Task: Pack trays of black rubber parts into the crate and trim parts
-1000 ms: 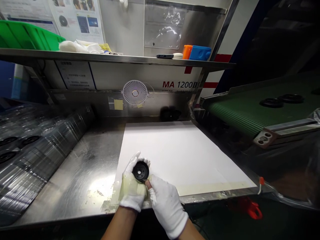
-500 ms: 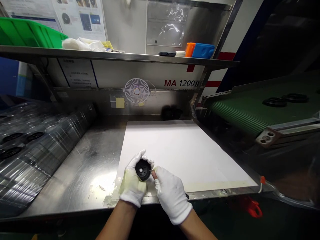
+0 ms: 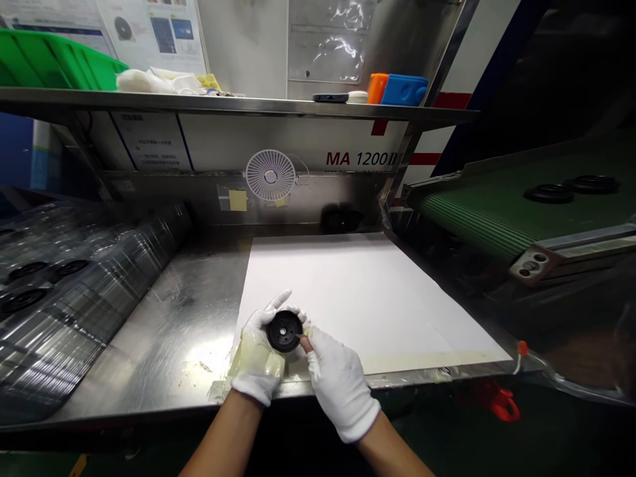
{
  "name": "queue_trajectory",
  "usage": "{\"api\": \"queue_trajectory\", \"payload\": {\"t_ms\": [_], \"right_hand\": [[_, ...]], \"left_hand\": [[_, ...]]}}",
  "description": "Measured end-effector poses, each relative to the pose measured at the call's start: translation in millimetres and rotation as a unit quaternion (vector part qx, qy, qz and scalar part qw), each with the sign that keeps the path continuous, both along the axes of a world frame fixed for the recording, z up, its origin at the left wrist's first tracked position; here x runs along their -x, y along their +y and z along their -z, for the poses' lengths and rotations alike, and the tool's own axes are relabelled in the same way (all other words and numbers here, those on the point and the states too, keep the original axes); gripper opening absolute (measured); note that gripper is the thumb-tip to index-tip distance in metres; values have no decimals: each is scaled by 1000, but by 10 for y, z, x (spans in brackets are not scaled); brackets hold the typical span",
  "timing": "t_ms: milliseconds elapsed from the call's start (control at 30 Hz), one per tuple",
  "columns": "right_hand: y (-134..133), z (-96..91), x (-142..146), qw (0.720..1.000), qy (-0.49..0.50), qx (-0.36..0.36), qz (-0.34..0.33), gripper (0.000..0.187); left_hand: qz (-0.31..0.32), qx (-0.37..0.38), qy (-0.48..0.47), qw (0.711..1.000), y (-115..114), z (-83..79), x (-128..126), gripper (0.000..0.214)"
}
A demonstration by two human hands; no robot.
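Observation:
My left hand, in a white glove with yellowish tape over the palm, is closed round a small black round part with a centre hole and holds it up, face toward me. My right hand, also white-gloved, is pinched at the part's lower right edge; what its fingertips hold is too small to name. Both hands hover over the near edge of a white sheet lying on the steel bench.
A green conveyor at the right carries two black rings. Clear plastic trays with black parts lie at the left. A shelf above holds a green bin, blue and orange boxes. Red-handled tool hangs below the bench edge.
The black part has turned slightly in my left hand and my right fingertips have shifted along its lower right edge. The view has shifted a little.

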State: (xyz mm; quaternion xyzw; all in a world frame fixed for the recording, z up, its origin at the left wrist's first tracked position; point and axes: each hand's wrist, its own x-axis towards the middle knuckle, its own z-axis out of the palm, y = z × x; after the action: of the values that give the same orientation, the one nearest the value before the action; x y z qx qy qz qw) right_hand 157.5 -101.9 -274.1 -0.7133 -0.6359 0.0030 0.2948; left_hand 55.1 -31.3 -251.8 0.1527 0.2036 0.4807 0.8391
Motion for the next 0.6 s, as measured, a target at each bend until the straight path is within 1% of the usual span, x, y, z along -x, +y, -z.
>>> {"api": "queue_trajectory", "payload": {"t_ms": [100,200,300,367,400,433,533,567,600], "right_hand": [[12,-11,-44,999,-22,15,29,23],[-11,25,20,999,-30,3,28,23],[-43,70,140,999,-26,-21,28,22],[-51,78,194,999,-32,-28,32,24],[-51,73,200,998,-34,-28,33,25],[-48,63,191,999,-33,-28,31,24],[-33,28,99,1000,-7,-28,12,19],[-29,21,65,1000,2,-25,12,19],[-27,17,39,1000,6,-20,18,20]], "left_hand": [[-46,15,-3,999,4,-12,-64,30],[-89,51,-10,995,28,-29,-172,22],[-134,66,-19,989,45,-39,-225,23],[-157,59,-20,986,42,-34,-206,25],[-151,49,-18,987,35,-28,-182,27],[-128,37,-15,991,26,-21,-151,29],[-23,1,-8,1000,-6,2,-67,36],[-7,-5,-11,1000,-13,5,-57,36],[-8,-6,-17,1000,-17,4,-61,34]]}}
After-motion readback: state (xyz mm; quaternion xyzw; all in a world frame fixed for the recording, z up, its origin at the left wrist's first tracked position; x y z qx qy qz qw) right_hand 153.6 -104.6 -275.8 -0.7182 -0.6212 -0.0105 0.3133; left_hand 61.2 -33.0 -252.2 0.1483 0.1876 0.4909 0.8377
